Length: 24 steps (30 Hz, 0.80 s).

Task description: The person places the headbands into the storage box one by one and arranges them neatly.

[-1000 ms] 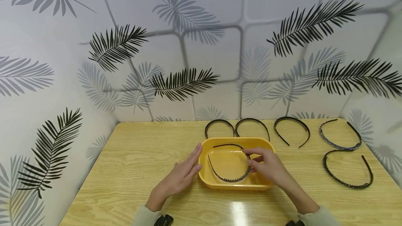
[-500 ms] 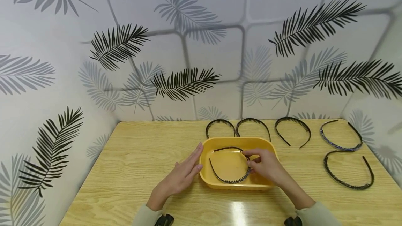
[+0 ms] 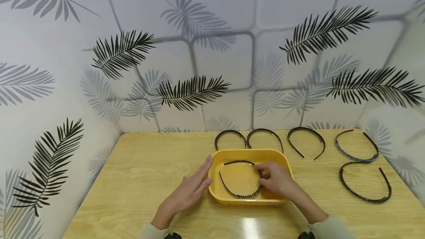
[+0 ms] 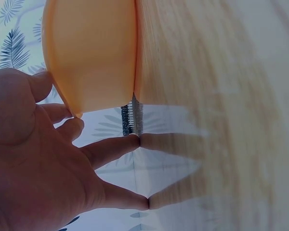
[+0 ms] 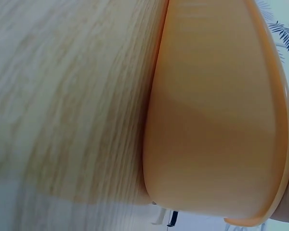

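A yellow plastic basin [image 3: 237, 180] stands on the wooden table, and a dark toothed headband [image 3: 245, 196] is inside it. My right hand [image 3: 278, 180] reaches over the basin's right side and pinches the headband's curved part between thumb and fingers. The headband's tips point left. My left hand [image 3: 190, 191] touches the basin's left end with fingers extended. In the left wrist view, that hand [image 4: 43, 154] has its thumb at the rim and two spread fingers reaching to the table. The basin wall [image 5: 212, 120] hides most of the right hand in the right wrist view.
Behind the basin lie two black headbands [image 3: 230, 132] [image 3: 264, 131], partly hidden by its rim. Farther right are another black headband [image 3: 307, 129], a blue-patterned headband [image 3: 355, 158] and a dark headband [image 3: 363, 196]. A leaf-patterned wall [image 3: 199, 121] borders the table's back.
The headband in my right hand has sunk slightly lower into the basin. My left hand has kept its place at the basin's left end. The head view has tilted slightly.
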### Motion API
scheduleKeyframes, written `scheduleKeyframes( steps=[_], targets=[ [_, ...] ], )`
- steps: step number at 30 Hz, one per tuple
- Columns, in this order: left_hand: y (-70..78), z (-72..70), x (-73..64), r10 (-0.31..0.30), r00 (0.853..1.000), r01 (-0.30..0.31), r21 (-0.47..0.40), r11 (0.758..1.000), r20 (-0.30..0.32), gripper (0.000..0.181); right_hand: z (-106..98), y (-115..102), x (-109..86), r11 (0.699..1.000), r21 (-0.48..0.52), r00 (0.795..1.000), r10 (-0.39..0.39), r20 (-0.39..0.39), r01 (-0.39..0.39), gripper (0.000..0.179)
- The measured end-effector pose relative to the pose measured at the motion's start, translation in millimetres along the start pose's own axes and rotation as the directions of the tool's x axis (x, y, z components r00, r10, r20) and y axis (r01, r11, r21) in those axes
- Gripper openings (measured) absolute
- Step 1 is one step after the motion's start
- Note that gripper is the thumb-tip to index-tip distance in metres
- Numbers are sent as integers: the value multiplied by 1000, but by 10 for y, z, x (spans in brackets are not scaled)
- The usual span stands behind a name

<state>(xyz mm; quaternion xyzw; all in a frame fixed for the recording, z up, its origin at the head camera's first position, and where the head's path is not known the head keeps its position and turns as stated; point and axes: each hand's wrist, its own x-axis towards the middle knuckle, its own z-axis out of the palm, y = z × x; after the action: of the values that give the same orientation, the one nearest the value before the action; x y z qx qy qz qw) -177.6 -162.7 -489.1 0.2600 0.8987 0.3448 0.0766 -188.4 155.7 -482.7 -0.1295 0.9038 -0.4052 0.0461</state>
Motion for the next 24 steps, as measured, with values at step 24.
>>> scheduleKeyframes(
  steps=[24],
  targets=[
    [-16,-5,-30,12,1000,-12,6,1000,-10,61,-216,-155,-135,995,87,996,-46,-79,52,30]
  ],
)
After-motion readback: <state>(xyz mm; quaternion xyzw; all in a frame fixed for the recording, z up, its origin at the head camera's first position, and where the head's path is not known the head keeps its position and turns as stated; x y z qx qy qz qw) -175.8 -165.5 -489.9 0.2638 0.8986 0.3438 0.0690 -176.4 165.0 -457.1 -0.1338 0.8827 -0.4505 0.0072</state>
